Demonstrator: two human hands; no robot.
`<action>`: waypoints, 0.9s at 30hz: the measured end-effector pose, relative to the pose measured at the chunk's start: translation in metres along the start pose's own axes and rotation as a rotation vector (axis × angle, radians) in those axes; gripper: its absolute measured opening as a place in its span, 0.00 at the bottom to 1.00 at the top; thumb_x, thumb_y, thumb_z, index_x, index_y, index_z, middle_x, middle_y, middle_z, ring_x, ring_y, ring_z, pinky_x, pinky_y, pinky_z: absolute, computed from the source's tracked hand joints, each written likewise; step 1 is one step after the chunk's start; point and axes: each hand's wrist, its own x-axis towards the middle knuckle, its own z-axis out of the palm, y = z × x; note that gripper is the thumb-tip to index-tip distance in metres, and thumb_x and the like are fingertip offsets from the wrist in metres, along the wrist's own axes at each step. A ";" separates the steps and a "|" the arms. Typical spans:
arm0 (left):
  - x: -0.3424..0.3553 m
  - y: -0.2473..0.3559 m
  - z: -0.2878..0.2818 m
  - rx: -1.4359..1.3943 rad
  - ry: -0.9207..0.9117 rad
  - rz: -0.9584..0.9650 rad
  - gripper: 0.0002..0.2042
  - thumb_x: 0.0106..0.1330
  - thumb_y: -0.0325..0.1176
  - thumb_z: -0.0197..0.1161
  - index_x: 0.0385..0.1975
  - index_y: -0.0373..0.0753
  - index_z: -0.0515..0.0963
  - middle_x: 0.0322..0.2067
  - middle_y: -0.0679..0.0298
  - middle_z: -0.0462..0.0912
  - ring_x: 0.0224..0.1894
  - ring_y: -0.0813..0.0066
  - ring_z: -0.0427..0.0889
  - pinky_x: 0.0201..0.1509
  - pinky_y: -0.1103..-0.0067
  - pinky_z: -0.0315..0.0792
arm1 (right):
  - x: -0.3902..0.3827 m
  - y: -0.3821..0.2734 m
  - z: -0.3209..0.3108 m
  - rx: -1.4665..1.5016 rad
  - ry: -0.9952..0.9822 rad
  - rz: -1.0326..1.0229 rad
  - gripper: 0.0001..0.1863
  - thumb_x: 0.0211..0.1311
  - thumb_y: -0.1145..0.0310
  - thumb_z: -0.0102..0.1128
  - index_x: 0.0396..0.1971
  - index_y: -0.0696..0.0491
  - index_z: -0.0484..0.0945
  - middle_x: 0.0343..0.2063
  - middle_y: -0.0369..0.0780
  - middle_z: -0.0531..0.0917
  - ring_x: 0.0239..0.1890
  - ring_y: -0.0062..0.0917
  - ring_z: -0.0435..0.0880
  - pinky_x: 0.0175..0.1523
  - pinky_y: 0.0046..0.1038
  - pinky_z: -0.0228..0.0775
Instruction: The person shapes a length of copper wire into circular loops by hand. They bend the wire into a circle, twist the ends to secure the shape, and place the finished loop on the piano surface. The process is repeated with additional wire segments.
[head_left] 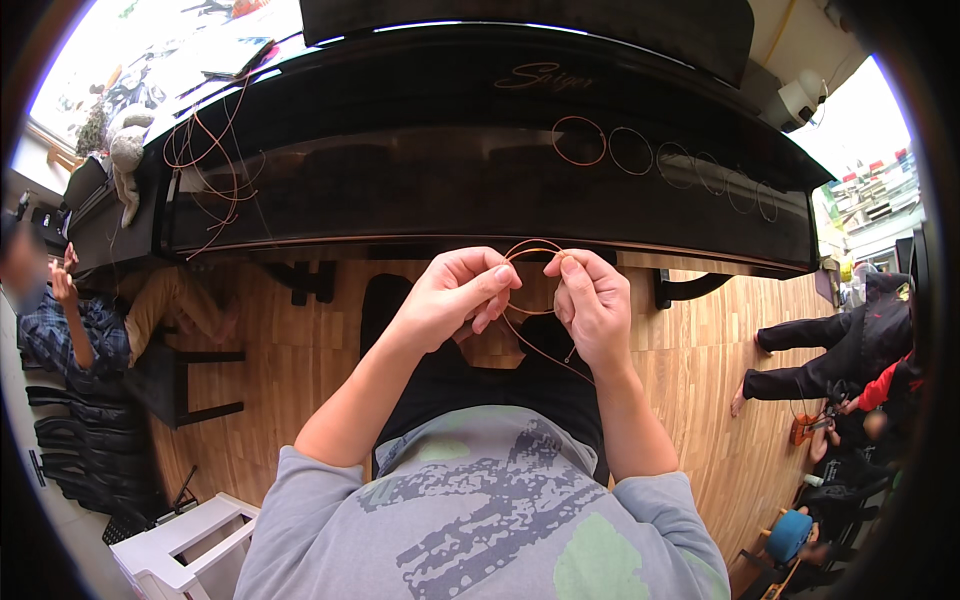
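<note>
My left hand (465, 295) pinches a copper-coloured string (535, 242) at the left side of its small loop, with fingers curled. My right hand (590, 305) pinches the same loop on the right, thumb against forefinger. A loose length of the string hangs below the hands and runs down to the right. Just beyond them is a glossy black piano (400, 200). On it, toward the right, several coiled strings (580, 117) lie in separate rings in a row, and at the left a tangle of loose strings (215, 165) lies.
A seated person (70, 340) is at the left, near a black bench (175, 395) and white furniture (175, 560). Other people (830, 380) are at the right, near a blue round object (788, 535). A grey figure (127, 150) rests at the piano's left end. Wooden floor (690, 440) surrounds me.
</note>
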 end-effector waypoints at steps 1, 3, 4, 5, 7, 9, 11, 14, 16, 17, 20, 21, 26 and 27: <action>-0.001 -0.001 0.000 -0.022 -0.003 0.002 0.11 0.70 0.35 0.56 0.33 0.33 0.78 0.18 0.70 0.74 0.15 0.89 0.67 0.20 0.90 0.62 | 0.000 0.000 0.001 0.008 -0.001 -0.001 0.12 0.71 0.67 0.49 0.34 0.60 0.77 0.12 0.26 0.66 0.13 0.05 0.59 0.19 0.13 0.49; -0.002 -0.005 -0.002 -0.174 -0.043 -0.001 0.11 0.71 0.35 0.54 0.34 0.33 0.77 0.20 0.66 0.75 0.17 0.85 0.69 0.21 0.88 0.64 | 0.000 0.002 0.002 0.023 -0.004 -0.004 0.12 0.71 0.67 0.49 0.34 0.60 0.77 0.12 0.26 0.66 0.13 0.05 0.59 0.18 0.13 0.49; -0.002 -0.006 -0.003 -0.250 -0.062 -0.002 0.11 0.71 0.34 0.53 0.34 0.33 0.77 0.21 0.64 0.76 0.18 0.83 0.70 0.21 0.88 0.64 | 0.000 0.002 0.001 0.023 -0.001 -0.002 0.12 0.71 0.67 0.49 0.34 0.60 0.77 0.12 0.25 0.65 0.13 0.05 0.58 0.18 0.13 0.48; -0.003 -0.003 -0.003 -0.286 -0.070 -0.026 0.11 0.71 0.34 0.53 0.35 0.32 0.77 0.22 0.64 0.76 0.19 0.82 0.71 0.21 0.88 0.65 | 0.000 0.003 0.001 0.023 0.001 0.001 0.12 0.71 0.67 0.49 0.34 0.60 0.77 0.12 0.25 0.65 0.13 0.05 0.58 0.18 0.13 0.48; -0.003 0.005 0.000 -0.359 -0.092 -0.073 0.13 0.72 0.35 0.52 0.36 0.31 0.78 0.22 0.63 0.77 0.20 0.81 0.72 0.21 0.87 0.65 | 0.000 0.003 -0.001 0.034 0.000 0.005 0.12 0.71 0.67 0.49 0.34 0.60 0.77 0.12 0.25 0.65 0.13 0.04 0.58 0.18 0.13 0.48; -0.002 -0.003 -0.006 -0.335 -0.151 -0.054 0.09 0.69 0.32 0.55 0.38 0.31 0.78 0.22 0.63 0.77 0.19 0.81 0.71 0.20 0.86 0.64 | 0.000 0.001 -0.001 0.060 -0.017 0.012 0.12 0.71 0.68 0.49 0.35 0.60 0.77 0.12 0.24 0.65 0.13 0.04 0.57 0.18 0.13 0.47; -0.003 -0.007 -0.007 -0.282 -0.213 -0.006 0.07 0.68 0.29 0.57 0.37 0.32 0.78 0.22 0.63 0.77 0.18 0.82 0.71 0.20 0.86 0.64 | 0.000 0.001 0.000 0.085 -0.030 0.014 0.11 0.71 0.68 0.49 0.35 0.60 0.77 0.12 0.24 0.65 0.13 0.04 0.57 0.18 0.13 0.47; -0.002 -0.003 -0.002 -0.155 -0.135 0.011 0.06 0.65 0.27 0.60 0.38 0.32 0.78 0.20 0.68 0.76 0.17 0.86 0.70 0.22 0.88 0.64 | 0.000 0.002 0.003 0.094 -0.016 0.015 0.11 0.71 0.68 0.49 0.35 0.60 0.77 0.12 0.24 0.65 0.14 0.04 0.58 0.18 0.13 0.47; -0.003 -0.001 0.004 0.032 -0.043 0.056 0.07 0.66 0.27 0.59 0.39 0.32 0.78 0.20 0.69 0.76 0.18 0.89 0.71 0.23 0.89 0.65 | -0.002 0.000 0.004 0.077 -0.017 0.016 0.11 0.71 0.69 0.49 0.35 0.60 0.77 0.13 0.25 0.66 0.14 0.04 0.59 0.18 0.12 0.48; -0.003 0.000 0.010 0.162 0.020 0.087 0.07 0.66 0.27 0.59 0.39 0.31 0.79 0.20 0.70 0.77 0.19 0.89 0.72 0.23 0.89 0.66 | -0.003 -0.001 0.003 0.062 -0.029 0.015 0.11 0.71 0.69 0.49 0.35 0.60 0.78 0.13 0.25 0.67 0.14 0.04 0.59 0.19 0.12 0.49; -0.001 0.007 0.020 0.358 0.170 0.041 0.08 0.66 0.27 0.57 0.41 0.30 0.79 0.21 0.69 0.79 0.21 0.90 0.75 0.24 0.89 0.69 | -0.008 -0.005 0.006 -0.033 -0.053 -0.007 0.11 0.71 0.69 0.49 0.35 0.59 0.78 0.14 0.25 0.68 0.15 0.04 0.61 0.20 0.12 0.51; -0.002 0.010 0.020 0.397 0.225 0.003 0.09 0.66 0.27 0.57 0.41 0.30 0.79 0.22 0.69 0.80 0.22 0.90 0.76 0.24 0.89 0.70 | -0.009 -0.004 0.010 -0.065 -0.071 -0.018 0.10 0.71 0.69 0.49 0.35 0.59 0.78 0.14 0.26 0.69 0.15 0.05 0.62 0.20 0.12 0.51; -0.002 0.002 0.020 0.182 0.293 0.055 0.13 0.68 0.31 0.59 0.48 0.31 0.77 0.30 0.62 0.85 0.22 0.88 0.79 0.26 0.89 0.73 | -0.013 -0.005 0.013 -0.132 -0.018 -0.054 0.10 0.70 0.70 0.50 0.35 0.59 0.80 0.16 0.27 0.72 0.17 0.05 0.64 0.21 0.12 0.53; -0.003 0.002 0.022 0.183 0.290 0.076 0.14 0.67 0.29 0.59 0.50 0.30 0.76 0.36 0.61 0.85 0.27 0.87 0.80 0.28 0.90 0.73 | -0.013 -0.003 0.011 -0.112 -0.002 -0.032 0.10 0.70 0.70 0.50 0.35 0.59 0.79 0.15 0.27 0.71 0.16 0.05 0.63 0.20 0.12 0.52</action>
